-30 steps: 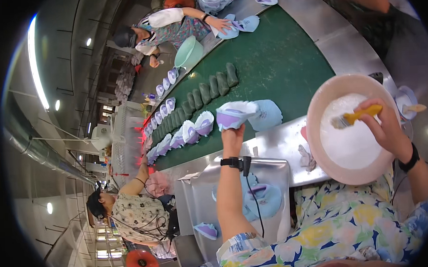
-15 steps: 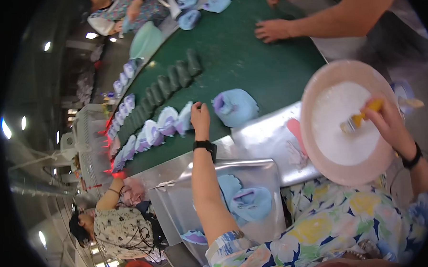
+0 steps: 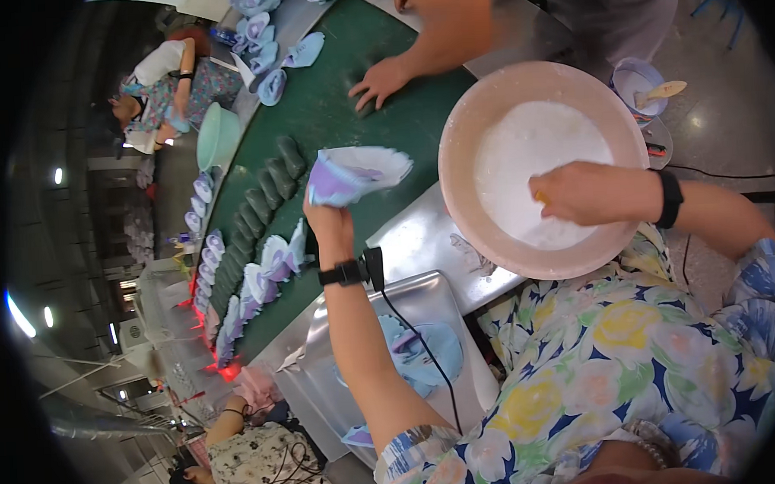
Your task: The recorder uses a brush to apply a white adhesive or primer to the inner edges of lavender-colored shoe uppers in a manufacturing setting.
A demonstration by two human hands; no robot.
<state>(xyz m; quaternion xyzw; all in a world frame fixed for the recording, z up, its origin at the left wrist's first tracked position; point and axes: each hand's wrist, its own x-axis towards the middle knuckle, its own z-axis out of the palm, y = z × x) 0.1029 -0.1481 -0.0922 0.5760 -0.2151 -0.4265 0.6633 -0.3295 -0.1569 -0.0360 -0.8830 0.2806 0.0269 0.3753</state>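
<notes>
L hand (image 3: 328,217) up over green conveyor belt (image 3: 426,123), fingers curled round near end of a purple/lt-blue shoe upper (image 3: 354,172), fingertips hidden behind it. R hand (image 3: 571,192) down inside lg pale-pink basin (image 3: 627,136), closed w/ bit of yellow handle (image 3: 541,198) peeking out; can't tell if it touches the white liquid (image 3: 530,149). Basin overlaps metal tabletop (image 3: 417,228). To L of held upper, on belt: row of similar uppers (image 3: 274,260) + row of dk sole-shaped pcs (image 3: 268,188). Co-worker's hand (image 3: 382,82) on belt beyond. Metal tray (image 3: 446,296) nr body w/ lt-blue pcs (image 3: 444,348). Sm tub (image 3: 629,77) w/ wooden-handled brush (image 3: 664,90) past basin, on R
</notes>
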